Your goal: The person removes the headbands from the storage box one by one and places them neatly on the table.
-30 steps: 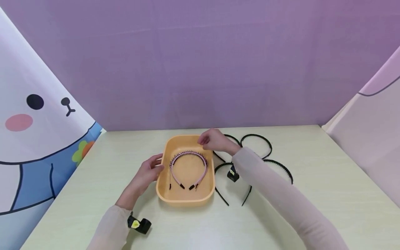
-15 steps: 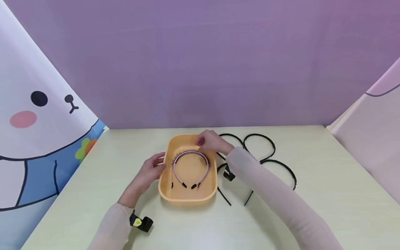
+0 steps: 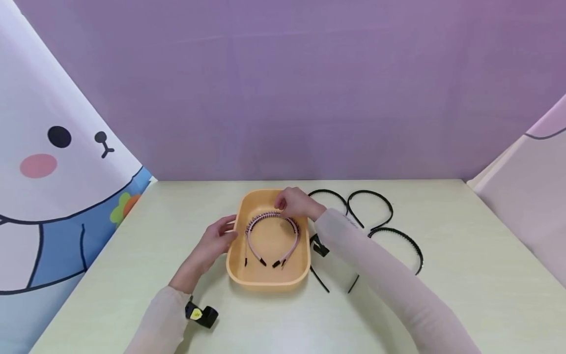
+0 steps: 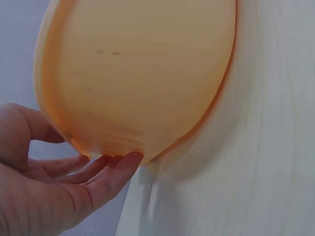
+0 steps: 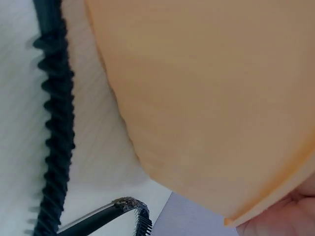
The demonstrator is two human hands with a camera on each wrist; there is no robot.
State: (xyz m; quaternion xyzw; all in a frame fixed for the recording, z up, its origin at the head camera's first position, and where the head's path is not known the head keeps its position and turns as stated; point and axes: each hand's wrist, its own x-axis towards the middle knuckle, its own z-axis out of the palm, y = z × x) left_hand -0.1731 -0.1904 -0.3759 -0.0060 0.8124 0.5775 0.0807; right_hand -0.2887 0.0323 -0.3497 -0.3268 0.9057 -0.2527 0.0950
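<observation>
My left hand (image 3: pixel 216 241), fingers relaxed, touches the tray (image 3: pixel 268 285) on its left; my right hand (image 3: pixel 295 202) curls near the headbands (image 3: pixel 266 215) inside, grip unclear!

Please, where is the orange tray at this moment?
In the head view, the orange tray is just below the picture's middle, the left hand at its left side, the right hand over its far right corner, black headbands to its right.

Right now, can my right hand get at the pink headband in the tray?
Probably yes: your right hand is over the open tray, close to the pink headband, with nothing visible between them.
</observation>
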